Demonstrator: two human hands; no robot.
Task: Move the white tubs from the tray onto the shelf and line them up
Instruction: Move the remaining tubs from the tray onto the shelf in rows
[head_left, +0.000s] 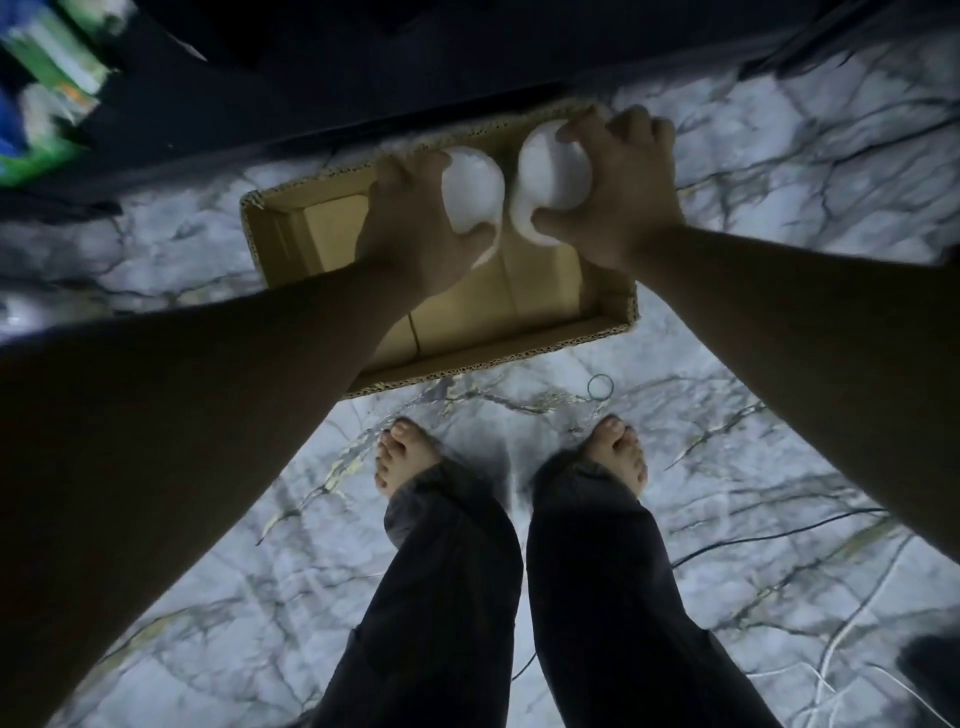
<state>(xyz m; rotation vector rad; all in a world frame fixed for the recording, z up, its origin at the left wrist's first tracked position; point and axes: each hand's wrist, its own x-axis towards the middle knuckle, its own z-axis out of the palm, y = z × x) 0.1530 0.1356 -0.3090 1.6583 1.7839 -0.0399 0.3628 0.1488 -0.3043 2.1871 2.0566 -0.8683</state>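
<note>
- Left hand (415, 223): fingers curled over the left white tub (475, 189), gripping it from above.
- Right hand (621, 195): fingers wrapped round the right white tub (545, 182).
- Both tubs sit at the far end of the cardboard tray (524, 338) on the marble floor (727, 467).
- Risk: the tubs sit almost touching; lifting both together may knock one loose.
- Risk: a top-only grip may slip on smooth lids.

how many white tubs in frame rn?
2. One tub is under the left hand, the other tub is gripped by the right hand, both over the far end of the cardboard tray. The hands may hide more.
</note>
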